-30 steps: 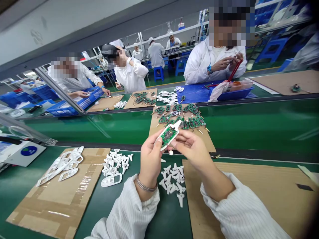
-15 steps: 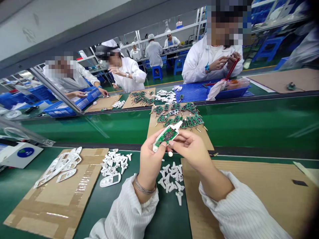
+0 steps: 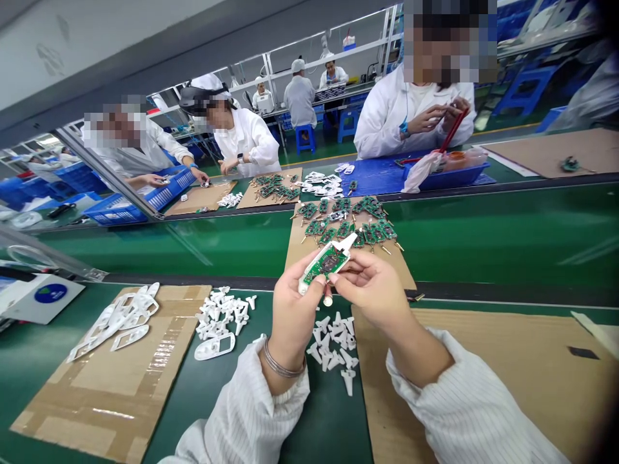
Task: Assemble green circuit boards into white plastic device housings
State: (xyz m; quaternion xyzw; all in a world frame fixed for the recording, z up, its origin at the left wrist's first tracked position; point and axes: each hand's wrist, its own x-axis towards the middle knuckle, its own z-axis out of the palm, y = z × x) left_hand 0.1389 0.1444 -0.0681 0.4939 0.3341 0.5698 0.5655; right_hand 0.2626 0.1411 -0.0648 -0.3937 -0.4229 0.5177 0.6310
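Observation:
Between my two hands, above the near bench edge, is a white plastic housing [image 3: 305,284] with a green circuit board [image 3: 329,261] lying in it. A white pointed tip [image 3: 347,243] sticks out at its upper right end. My left hand [image 3: 297,296] grips the housing from the left, thumb on the board's lower edge. My right hand [image 3: 370,283] holds the right side with thumb and fingers closed. A small round white part [image 3: 327,301] on a reddish wire hangs below the board. Loose white tips [image 3: 333,341] lie on the bench under my wrists.
White shell frames [image 3: 118,319] lie on cardboard at left, beside more white tips [image 3: 225,312]. Several circuit boards [image 3: 372,235] sit on cardboard across the green belt [image 3: 232,248]. Co-workers in white coats sit opposite. A metal beam [image 3: 145,58] crosses overhead.
The small round part below the board has swung and turned slightly. My hands keep their hold on the housing. Across the bench, a co-worker's raised hand has come down.

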